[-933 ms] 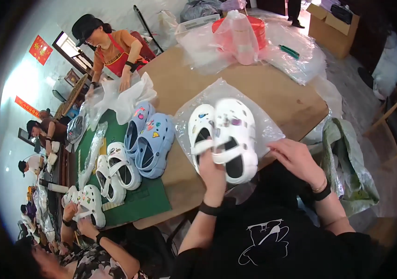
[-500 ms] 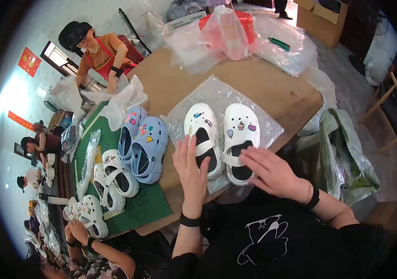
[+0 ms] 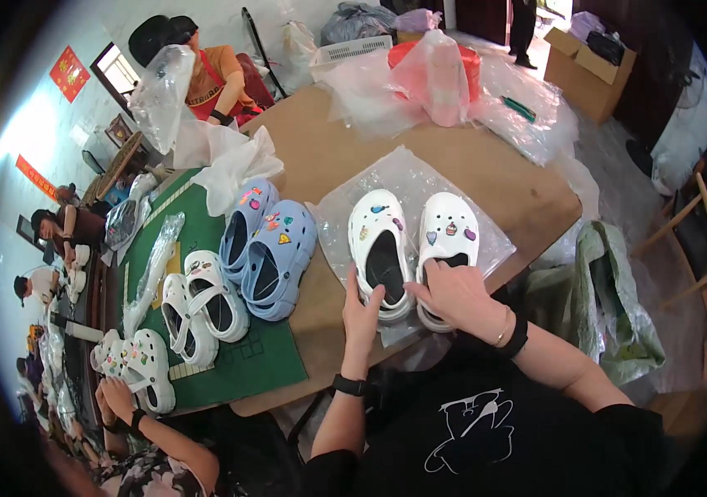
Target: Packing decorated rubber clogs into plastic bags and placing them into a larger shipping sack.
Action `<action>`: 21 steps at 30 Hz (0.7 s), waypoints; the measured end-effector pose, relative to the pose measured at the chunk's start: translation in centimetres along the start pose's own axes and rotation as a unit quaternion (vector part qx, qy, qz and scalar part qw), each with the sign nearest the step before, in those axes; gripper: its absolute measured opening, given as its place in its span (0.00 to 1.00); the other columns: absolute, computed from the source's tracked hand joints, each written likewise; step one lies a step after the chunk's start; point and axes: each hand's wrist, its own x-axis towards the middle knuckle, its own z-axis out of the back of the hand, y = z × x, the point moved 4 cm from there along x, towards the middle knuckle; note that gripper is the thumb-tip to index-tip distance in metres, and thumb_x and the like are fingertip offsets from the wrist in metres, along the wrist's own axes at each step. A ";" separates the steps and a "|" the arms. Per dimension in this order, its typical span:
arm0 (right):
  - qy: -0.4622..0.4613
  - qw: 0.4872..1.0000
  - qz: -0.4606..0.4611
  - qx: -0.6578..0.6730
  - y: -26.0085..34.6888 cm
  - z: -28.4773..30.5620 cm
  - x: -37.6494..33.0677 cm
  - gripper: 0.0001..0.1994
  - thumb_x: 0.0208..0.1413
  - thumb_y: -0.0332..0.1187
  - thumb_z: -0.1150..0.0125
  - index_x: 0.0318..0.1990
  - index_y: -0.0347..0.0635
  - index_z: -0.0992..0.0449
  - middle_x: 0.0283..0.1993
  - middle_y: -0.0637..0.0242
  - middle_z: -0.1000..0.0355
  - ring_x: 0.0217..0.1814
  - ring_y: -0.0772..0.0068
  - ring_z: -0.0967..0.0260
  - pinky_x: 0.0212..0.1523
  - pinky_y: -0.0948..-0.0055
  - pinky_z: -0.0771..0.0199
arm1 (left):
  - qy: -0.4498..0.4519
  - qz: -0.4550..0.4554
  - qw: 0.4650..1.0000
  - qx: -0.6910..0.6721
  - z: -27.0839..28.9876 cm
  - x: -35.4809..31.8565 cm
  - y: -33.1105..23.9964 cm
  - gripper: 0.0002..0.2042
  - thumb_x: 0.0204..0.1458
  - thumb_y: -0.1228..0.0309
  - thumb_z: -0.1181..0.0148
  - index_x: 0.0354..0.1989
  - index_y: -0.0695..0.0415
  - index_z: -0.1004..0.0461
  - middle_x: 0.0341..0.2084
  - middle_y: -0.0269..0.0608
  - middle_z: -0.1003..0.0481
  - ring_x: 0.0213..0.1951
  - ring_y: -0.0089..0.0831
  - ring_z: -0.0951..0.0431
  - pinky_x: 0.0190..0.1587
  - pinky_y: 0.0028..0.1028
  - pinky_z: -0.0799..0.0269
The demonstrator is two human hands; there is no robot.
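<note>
Where the view bends at far left, a co-worker's hands (image 3: pixel 117 402) are by a pair of charm-dotted white clogs (image 3: pixel 154 369) at the edge of the green mat (image 3: pixel 246 373). Next on the mat: a clear plastic strip (image 3: pixel 154 273), then a second white pair (image 3: pixel 219 311). Blue clogs (image 3: pixel 285 257) stand just beside, charms on their toes.

Your left hand (image 3: pixel 361 321) has thumb and fingers parted at the heel end of the left white clog (image 3: pixel 379 217); cannot tell whether it grips. That clog, dark insole showing, stands on a clear bag (image 3: pixel 492 238) on the brown table (image 3: pixel 320 149). Your right hand (image 3: pixel 459 291) is bent over the opening of the right white clog (image 3: pixel 453 218), fingertips hidden; cannot tell its hold.

Farther right, a woven sack (image 3: pixel 618 306) stands beside you.
</note>
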 end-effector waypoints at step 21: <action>-0.092 0.976 -0.153 0.127 -9.9 7.2 0.4 0.15 0.51 0.43 0.44 0.36 0.41 0.34 0.27 0.47 0.31 0.32 0.42 0.31 0.33 0.53 0.34 | -0.005 -0.144 0.968 0.204 -2.7 -3.1 0.0 0.20 0.55 0.69 0.39 0.55 0.59 0.30 0.61 0.54 0.37 0.62 0.52 0.37 0.63 0.41 0.42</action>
